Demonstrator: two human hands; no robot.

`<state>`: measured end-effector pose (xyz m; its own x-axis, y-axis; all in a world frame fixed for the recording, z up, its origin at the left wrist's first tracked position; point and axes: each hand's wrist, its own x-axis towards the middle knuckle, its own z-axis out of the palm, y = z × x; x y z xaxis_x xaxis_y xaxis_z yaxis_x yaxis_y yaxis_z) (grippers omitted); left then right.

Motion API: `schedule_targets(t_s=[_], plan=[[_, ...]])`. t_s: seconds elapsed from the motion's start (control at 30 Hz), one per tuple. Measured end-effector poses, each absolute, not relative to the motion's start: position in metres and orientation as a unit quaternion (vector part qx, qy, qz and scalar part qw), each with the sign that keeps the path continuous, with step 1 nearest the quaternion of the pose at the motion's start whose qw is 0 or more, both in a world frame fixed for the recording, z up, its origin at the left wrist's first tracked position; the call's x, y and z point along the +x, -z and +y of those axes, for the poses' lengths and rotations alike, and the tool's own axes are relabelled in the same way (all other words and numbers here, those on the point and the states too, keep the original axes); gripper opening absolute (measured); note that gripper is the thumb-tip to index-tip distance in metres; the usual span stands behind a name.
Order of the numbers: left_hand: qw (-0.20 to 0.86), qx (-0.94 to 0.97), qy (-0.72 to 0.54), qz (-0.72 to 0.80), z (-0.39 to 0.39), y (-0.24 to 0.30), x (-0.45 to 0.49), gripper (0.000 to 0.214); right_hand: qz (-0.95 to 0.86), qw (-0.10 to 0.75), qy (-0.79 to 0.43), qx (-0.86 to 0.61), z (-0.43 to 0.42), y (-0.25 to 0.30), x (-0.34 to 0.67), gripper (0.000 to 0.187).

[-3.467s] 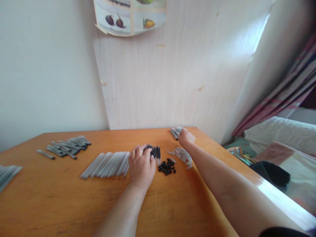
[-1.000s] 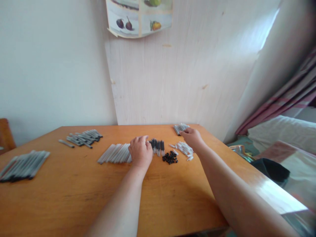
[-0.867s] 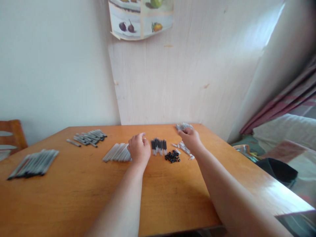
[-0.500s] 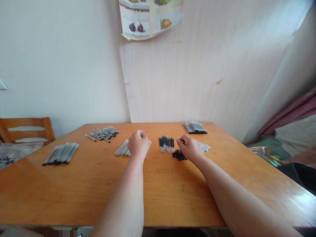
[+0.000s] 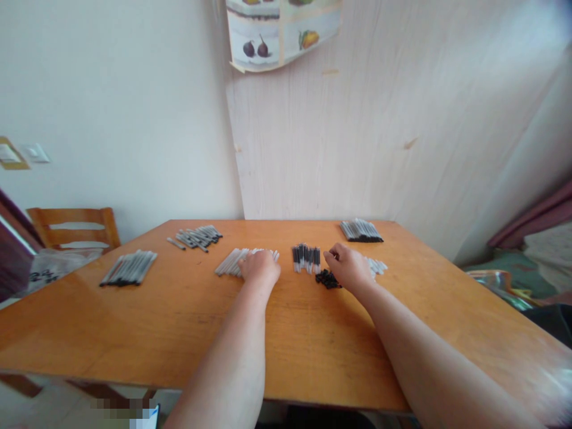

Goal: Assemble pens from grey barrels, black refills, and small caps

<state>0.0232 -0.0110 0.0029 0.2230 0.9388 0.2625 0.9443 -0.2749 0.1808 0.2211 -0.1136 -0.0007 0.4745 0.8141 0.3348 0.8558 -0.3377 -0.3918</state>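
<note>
My left hand [image 5: 261, 266] rests over a row of white pen barrels [image 5: 229, 263] in the middle of the table. Its fingers are mostly hidden behind the back of the hand, so its grip does not show. My right hand [image 5: 351, 266] hovers just above and beside a small heap of black pen caps or plugs [image 5: 327, 279]. Its thumb and fingers are closed in a pinch; what they hold, if anything, cannot be made out. Between the hands lies a row of black-and-clear pen refills [image 5: 306, 259]. Small whitish pieces [image 5: 378, 266] lie partly hidden behind the right hand.
On the wooden table [image 5: 179, 328], black-tipped pens lie in a bundle on the left [image 5: 129, 268], a loose pile behind [image 5: 196, 237] and a bundle at the back right [image 5: 361, 230]. A chair [image 5: 74, 226] and plastic bag [image 5: 65, 262] stand left. A wall closes off the back.
My left hand has come down onto the white pen barrels from above them. The right hand stays pinched by the black pieces. The whole view has shifted slightly, showing more at the left.
</note>
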Motion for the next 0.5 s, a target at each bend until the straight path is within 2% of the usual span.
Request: schedule_targets(t_s=[0.5], plan=[[0.01, -0.776, 0.139, -0.615, -0.0082, 0.0066, 0.0294, 0.019, -0.511, 0.263, 0.038, -0.817, -0.1133, 0.0016, 0.2202, 0.035]])
